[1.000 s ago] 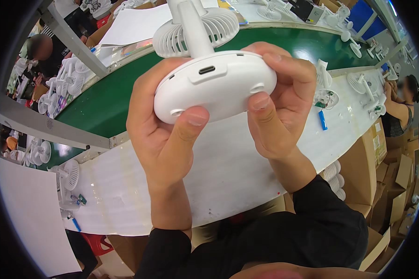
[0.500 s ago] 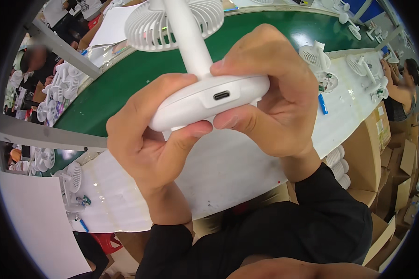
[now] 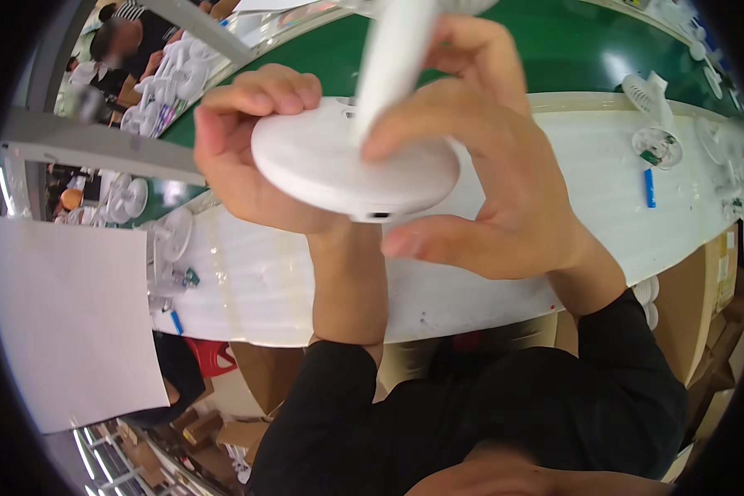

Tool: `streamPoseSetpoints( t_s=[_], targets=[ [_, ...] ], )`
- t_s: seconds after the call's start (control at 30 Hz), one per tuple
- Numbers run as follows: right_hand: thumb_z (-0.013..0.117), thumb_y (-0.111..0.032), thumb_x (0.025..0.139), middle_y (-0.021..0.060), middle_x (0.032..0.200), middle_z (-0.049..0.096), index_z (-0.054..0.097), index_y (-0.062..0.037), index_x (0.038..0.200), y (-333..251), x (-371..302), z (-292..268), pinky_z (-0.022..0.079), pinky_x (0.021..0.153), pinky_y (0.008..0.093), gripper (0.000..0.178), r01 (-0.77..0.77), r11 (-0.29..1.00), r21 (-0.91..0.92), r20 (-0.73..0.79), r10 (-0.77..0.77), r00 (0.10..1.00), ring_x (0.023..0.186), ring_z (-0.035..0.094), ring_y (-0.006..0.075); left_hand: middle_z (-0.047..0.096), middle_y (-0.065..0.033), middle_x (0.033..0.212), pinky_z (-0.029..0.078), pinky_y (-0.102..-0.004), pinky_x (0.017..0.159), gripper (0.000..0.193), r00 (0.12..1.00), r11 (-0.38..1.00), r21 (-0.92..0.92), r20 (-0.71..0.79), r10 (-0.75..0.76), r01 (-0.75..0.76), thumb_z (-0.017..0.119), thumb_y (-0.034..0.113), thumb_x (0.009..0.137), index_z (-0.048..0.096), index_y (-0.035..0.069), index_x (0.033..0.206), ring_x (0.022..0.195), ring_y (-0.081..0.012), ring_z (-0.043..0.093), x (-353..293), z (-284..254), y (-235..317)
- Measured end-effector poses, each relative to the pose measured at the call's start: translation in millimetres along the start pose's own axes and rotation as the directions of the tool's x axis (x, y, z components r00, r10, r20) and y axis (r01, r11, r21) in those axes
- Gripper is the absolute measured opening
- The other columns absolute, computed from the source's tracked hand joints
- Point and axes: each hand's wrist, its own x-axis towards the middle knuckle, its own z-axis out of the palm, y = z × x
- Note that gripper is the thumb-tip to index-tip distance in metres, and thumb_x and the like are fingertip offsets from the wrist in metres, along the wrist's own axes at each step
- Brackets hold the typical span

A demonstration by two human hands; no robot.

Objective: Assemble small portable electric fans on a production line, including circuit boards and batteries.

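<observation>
the white fan (image 3: 339, 169) is up in the air, its round base tilted, port (image 3: 379, 215) facing the person. the left hand (image 3: 252, 182) holds the base by its side, fingers curled over the rim; a firm hold there serves best. the right hand (image 3: 496, 174) is spread wide, thumb apart from the base; i cannot tell if a fingertip touches the stem (image 3: 393, 66). steady that lightly, thumb off the port. below spreads the white worktop (image 3: 471, 293); beyond, a green surface (image 3: 579, 50).
</observation>
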Motion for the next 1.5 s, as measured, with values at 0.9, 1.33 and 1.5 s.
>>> streamPoseSetpoints(
  t_s=[0.9, 1.33, 1.5],
  targets=[
    [0.073, -0.022, 0.085, 0.0169, 0.122, 0.058, 0.036, -0.0028, 0.149, 17.4, -9.5, 18.6, 0.044, 0.092, 0.0332, 0.076, -0.409, 0.609, 0.68, 0.303, 0.274, 0.913, 0.105, 0.056, 0.026, 0.05, -0.004, 0.054, 0.034, -0.0241, 0.055, 0.054, 0.934, 0.932, 0.273, 0.327, 0.142, -0.237, 0.022, 0.039, 0.105, 0.056, 0.007, 0.077, 0.053, -0.0129, 0.041, 5.9, 11.7, 17.8],
    [0.077, -0.024, 0.08, 0.0191, 0.12, 0.057, 0.036, -0.0019, 0.146, 2.9, -16.7, 20.4, 0.045, 0.092, 0.0347, 0.081, -0.421, 0.586, 0.693, 0.289, 0.31, 0.906, 0.107, 0.055, 0.0277, 0.046, -0.0011, 0.053, 0.034, -0.0323, 0.066, 0.054, 0.76, 0.694, 0.47, 0.627, 0.173, -0.546, 0.018, 0.043, 0.106, 0.049, 0.012, 0.074, 0.059, -0.0157, 0.042, -14.0, 40.2, 34.9],
    [0.079, -0.023, 0.079, 0.0199, 0.122, 0.056, 0.037, -0.0016, 0.145, 7.0, -14.6, 27.3, 0.045, 0.093, 0.036, 0.081, -0.408, 0.477, 0.779, 0.299, 0.29, 0.909, 0.107, 0.056, 0.0275, 0.045, -0.002, 0.053, 0.034, -0.0323, 0.067, 0.051, 0.954, 0.807, 0.536, 0.28, 0.107, -0.248, 0.021, 0.042, 0.106, 0.048, 0.012, 0.074, 0.062, -0.0157, 0.043, -9.6, 39.4, 29.8]
  ],
)
